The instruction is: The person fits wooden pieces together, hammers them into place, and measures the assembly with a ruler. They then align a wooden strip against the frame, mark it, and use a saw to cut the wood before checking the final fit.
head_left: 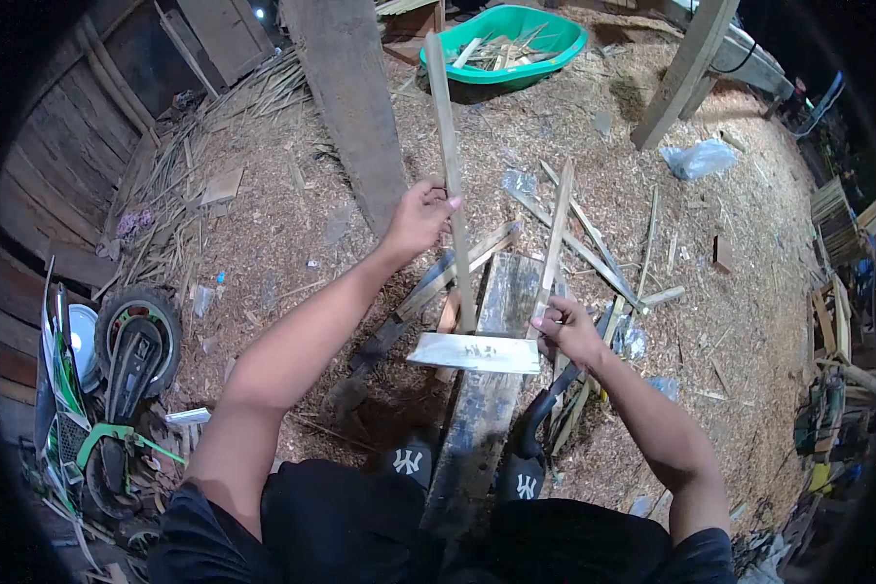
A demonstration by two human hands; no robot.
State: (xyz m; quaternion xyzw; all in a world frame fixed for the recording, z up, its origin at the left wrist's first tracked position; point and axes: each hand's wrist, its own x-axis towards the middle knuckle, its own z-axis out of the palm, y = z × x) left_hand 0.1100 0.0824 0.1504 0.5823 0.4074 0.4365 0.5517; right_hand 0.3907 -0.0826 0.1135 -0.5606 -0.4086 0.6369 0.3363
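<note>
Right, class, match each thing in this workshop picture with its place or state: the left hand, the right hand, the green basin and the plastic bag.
Things:
1 left hand
2 right hand
3 green basin
4 clear plastic bag

Places or states:
A holds cut strips, at the top
B gripping the tall upright strip
C lying on the sawdust, upper right
D gripping the end of the wide blade

Pairs: 1-B, 2-D, 3-A, 4-C.

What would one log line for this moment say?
left hand: grips upright strip | right hand: holds broad blade at strip's foot | under them: wooden plank
</note>
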